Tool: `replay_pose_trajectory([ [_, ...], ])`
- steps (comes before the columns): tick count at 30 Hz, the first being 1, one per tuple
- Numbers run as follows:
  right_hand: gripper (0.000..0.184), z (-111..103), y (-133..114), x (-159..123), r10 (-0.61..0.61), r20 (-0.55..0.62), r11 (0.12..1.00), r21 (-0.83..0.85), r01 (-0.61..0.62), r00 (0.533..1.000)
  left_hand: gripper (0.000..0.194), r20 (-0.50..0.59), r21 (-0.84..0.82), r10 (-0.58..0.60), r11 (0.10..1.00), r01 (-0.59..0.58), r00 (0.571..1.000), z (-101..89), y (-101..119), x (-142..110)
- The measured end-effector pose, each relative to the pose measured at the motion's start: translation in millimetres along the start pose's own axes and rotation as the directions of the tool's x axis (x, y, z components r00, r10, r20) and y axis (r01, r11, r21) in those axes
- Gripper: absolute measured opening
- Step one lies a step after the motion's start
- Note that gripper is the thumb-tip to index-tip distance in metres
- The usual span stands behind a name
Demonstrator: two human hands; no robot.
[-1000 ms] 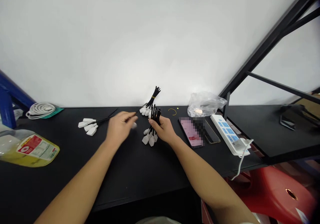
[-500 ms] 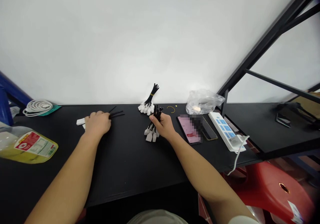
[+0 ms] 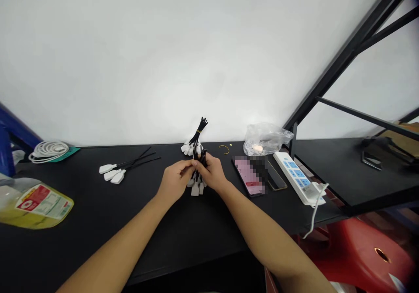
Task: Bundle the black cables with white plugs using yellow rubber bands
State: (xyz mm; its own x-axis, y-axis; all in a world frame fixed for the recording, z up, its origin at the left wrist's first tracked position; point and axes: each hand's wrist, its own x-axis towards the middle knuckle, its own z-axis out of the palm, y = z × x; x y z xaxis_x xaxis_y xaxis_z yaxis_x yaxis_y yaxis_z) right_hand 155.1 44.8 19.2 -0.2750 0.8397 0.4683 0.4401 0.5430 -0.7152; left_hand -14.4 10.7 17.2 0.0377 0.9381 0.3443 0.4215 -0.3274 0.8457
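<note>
At the near edge of the black table (image 3: 98, 240), my left hand (image 3: 175, 180) and right hand (image 3: 211, 174) meet over the tabletop; the fingers (image 3: 188, 165) of both are clenched, gripping a bunch of black cables (image 3: 198, 160) from either side, with the fingertips of the two hands touching; the cables' white plastic tips (image 3: 195, 190) sit in a cluster just below my hands; I can't tell whether they rest on the table.

Just behind my hands stands a second bunch of black cables (image 3: 197, 136), bound with a yellow tie (image 3: 198, 132), its white tips (image 3: 188, 149) at the bottom; left of that lie three loose cables (image 3: 137, 160) with white tips (image 3: 110, 172), well apart from my hands; further left sit a yellow plastic jug (image 3: 36, 205) with a red-and-white label and a coiled white cable (image 3: 48, 151) on a green mat (image 3: 69, 153).

Right of my hands lie a phone (image 3: 245, 175) with a pink, partly blurred screen, a second phone (image 3: 276, 177), a white power strip (image 3: 296, 177) with blue switches, a thin gold wire loop (image 3: 224, 149) and a crumpled plastic bag (image 3: 265, 139); beyond the table rises a white wall (image 3: 163, 57).
</note>
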Motion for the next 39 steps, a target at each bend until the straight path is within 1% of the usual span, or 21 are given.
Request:
replay_pose_trajectory([
  [2,0.032,0.4,-0.8,-0.3,0.018,-0.055,0.999,-0.026,-0.02,0.998,0.032,0.077,-0.135,-0.084,0.986,0.093,0.993,14.1,-1.5,-2.7],
  [3,0.032,0.5,-1.2,-0.6,0.029,-0.077,0.999,-0.041,-0.032,0.997,0.035,0.081,-0.145,-0.111,0.982,0.122,0.991,13.0,-5.5,-1.0],
  [5,0.03,1.0,-2.3,-1.6,0.027,-0.047,0.998,-0.047,-0.03,0.998,0.037,0.027,-0.028,-0.115,0.993,0.116,0.993,-4.7,-19.0,7.3],
  [6,0.03,1.4,-3.0,-2.2,0.021,-0.037,0.998,-0.054,-0.023,0.999,0.035,-0.026,0.124,-0.076,0.989,0.078,0.997,-19.5,-28.3,12.6],
  [7,0.031,2.1,-3.7,-2.7,0.02,-0.044,0.998,-0.059,-0.023,0.999,0.034,-0.051,0.311,-0.04,0.949,0.054,0.998,-36.4,-38.6,17.6],
  [9,0.031,3.5,-4.9,-3.2,0.026,-0.048,0.999,-0.046,-0.028,0.999,0.034,-0.14,0.626,-0.122,0.758,0.183,0.983,-70.0,-60.0,25.0],
  [11,0.031,4.8,-5.2,-2.6,0.04,-0.048,0.999,-0.017,-0.041,0.998,0.031,-0.166,0.76,-0.299,0.568,0.315,0.94,-94.6,-76.6,28.1],
  [12,0.031,5.1,-4.8,-1.9,0.046,-0.044,0.999,0.0,-0.046,0.998,0.027,-0.154,0.788,-0.354,0.519,0.331,0.922,-101.5,-81.2,28.5],
  [14,0.031,5.5,-3.4,-0.3,0.055,-0.033,0.998,0.034,-0.054,0.998,0.024,-0.13,0.814,-0.35,0.497,0.301,0.928,-104.2,-81.3,28.7],
  [17,0.032,5.7,-1.0,2.6,0.071,-0.038,0.994,0.08,-0.068,0.997,0.027,-0.177,0.755,-0.151,0.613,0.233,0.973,-86.0,-61.1,27.5],
  [19,0.032,6.7,-0.4,4.4,0.075,-0.054,0.992,0.101,-0.07,0.996,0.029,-0.261,0.583,-0.053,0.787,0.201,0.964,-63.7,-40.6,23.3],
  [20,0.032,7.5,-0.6,5.1,0.071,-0.057,0.992,0.107,-0.065,0.996,0.029,-0.289,0.451,-0.061,0.872,0.192,0.955,-50.9,-30.4,19.6],
  [22,0.032,9.1,-1.7,5.9,0.044,-0.029,0.994,0.097,-0.041,0.999,0.031,-0.242,0.184,-0.13,0.967,0.177,0.961,-25.3,-13.5,10.3],
  [25,0.033,10.0,-3.8,4.9,0.003,0.045,0.999,0.042,-0.005,0.999,0.026,-0.047,-0.026,-0.122,0.992,0.121,0.991,-0.4,-2.1,-1.4],
  [28,0.032,9.5,-4.3,2.7,0.007,0.012,1.0,-0.016,-0.007,1.0,0.029,0.079,-0.121,-0.105,0.986,0.114,0.991,-1.3,-5.9,-2.2],
  [29,0.031,9.5,-4.1,2.0,0.009,-0.011,1.0,-0.022,-0.009,1.0,0.035,0.105,-0.125,-0.098,0.986,0.111,0.99,-4.8,-8.8,-0.7],
  [32,0.031,11.1,-3.5,0.9,-0.004,-0.056,1.0,-0.002,0.004,0.998,0.079,0.178,-0.083,-0.054,0.994,0.069,0.983,-10.5,-16.3,2.0],
  [33,0.031,11.9,-3.5,0.9,-0.012,-0.066,1.0,-0.003,0.012,0.998,0.087,0.222,-0.069,-0.047,0.996,0.064,0.974,-8.4,-17.4,1.5],
  [34,0.032,12.8,-3.7,0.9,-0.021,-0.077,1.0,-0.015,0.02,0.997,0.087,0.274,-0.058,-0.052,0.996,0.07,0.96,-4.4,-17.7,0.2],
  [36,0.035,13.8,-4.3,1.2,-0.034,-0.097,0.998,-0.061,0.028,0.995,0.069,0.355,-0.037,-0.077,0.995,0.096,0.932,7.1,-16.4,-3.3],
  [39,0.038,13.7,-4.6,1.8,-0.033,-0.12,0.994,-0.107,0.02,0.992,0.047,0.357,-0.017,-0.068,0.997,0.079,0.932,22.1,-13.0,-6.9],
])
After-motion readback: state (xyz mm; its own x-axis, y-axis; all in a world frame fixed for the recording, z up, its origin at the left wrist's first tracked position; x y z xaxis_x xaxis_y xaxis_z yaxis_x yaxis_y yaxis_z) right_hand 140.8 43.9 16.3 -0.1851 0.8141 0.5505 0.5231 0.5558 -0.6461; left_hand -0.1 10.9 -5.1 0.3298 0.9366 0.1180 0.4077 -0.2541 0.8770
